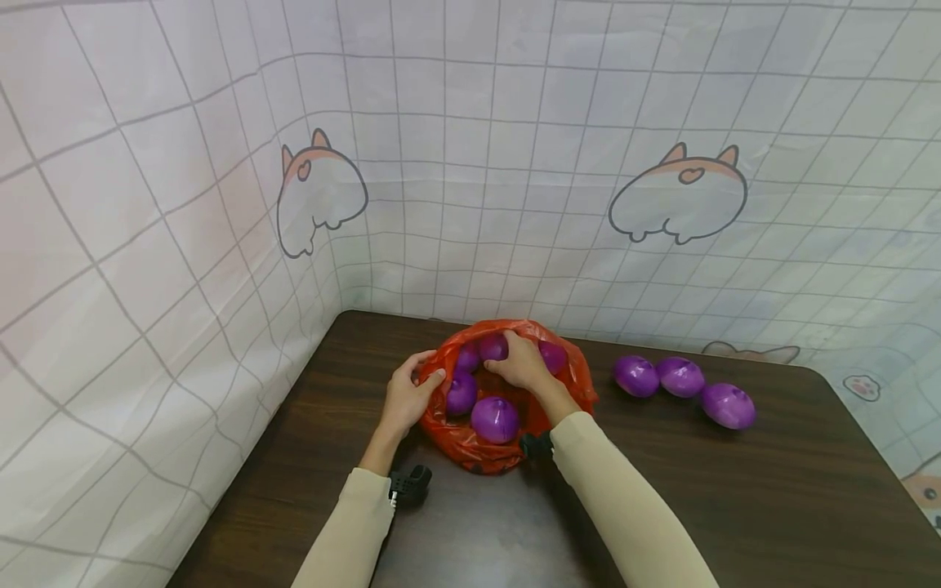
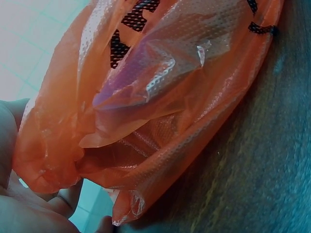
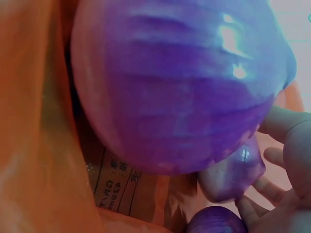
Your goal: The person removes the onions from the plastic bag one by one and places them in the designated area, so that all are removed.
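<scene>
One red bag lies open-mouthed on the table, five purple onions visible inside it. The right hand reaches in, thumb and fingers curled round one onion at the back; the left hand pinches the bag's rim. Three more onions sit outside, right of the bag, making eight in the head view. The right wrist view shows only three, but also dark printed characters inside the bag; the left wrist view alone shows large black marks on its outside. Behind stands a gridded cloth with two whole dog drawings.
</scene>
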The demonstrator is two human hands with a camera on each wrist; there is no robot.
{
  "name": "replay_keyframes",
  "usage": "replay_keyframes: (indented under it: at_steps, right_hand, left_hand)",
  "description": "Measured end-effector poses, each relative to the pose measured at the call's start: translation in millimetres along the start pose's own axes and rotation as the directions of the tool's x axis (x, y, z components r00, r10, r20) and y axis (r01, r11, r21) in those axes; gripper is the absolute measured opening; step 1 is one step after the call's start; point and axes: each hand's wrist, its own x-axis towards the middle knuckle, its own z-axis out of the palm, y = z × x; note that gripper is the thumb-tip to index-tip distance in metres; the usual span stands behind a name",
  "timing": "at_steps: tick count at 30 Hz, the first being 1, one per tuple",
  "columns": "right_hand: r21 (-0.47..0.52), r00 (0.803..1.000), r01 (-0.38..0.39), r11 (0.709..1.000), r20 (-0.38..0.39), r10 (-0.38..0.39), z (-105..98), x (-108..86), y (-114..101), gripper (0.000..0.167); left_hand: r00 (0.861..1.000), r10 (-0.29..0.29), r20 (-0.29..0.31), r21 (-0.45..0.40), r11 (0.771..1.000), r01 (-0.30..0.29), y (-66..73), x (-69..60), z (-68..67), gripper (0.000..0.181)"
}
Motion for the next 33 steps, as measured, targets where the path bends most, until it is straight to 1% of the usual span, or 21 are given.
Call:
replay_keyframes:
  at_steps: [9,18,22,27,30,33]
  right_hand:
    - [-0.084,0.999,0.014,0.996,0.038,-0.011,-2,-2.7,4,0.07]
    - [-0.149,0.991,0.074,0.986,0.122,-0.056,-6,-8.0,6,0.068]
    - [-0.138,0.988,0.08,0.987,0.145,-0.059,-8,-12.9,6,0.067]
    - [-0.095,0.982,0.11,0.989,0.167,-0.093,-8,-17.7,9,0.064]
    - [-0.061,0.98,0.119,0.991,0.168,-0.107,-7,-19.9,12,0.063]
    - [-0.031,0.982,0.122,0.992,0.153,-0.116,-8,-21.7,14,0.063]
  left_hand:
    - [1.0,-0.001,0.006,-0.004,1.0,0.001,0.8,-0.6,1.0,0.04]
    - [1.0,0.0,0.004,0.008,1.0,0.0,0.8,-1.0,1.0,0.039]
    - [1.0,-0.001,0.005,0.012,1.0,0.001,1.1,-0.6,1.3,0.04]
    - [1.0,-0.006,0.003,0.014,1.0,0.006,1.1,-0.5,1.7,0.04]
    - [1.0,-0.011,0.004,0.016,1.0,0.011,1.2,-0.7,1.7,0.04]
    - [1.0,-0.014,0.006,0.022,1.0,0.014,1.2,-0.9,1.6,0.04]
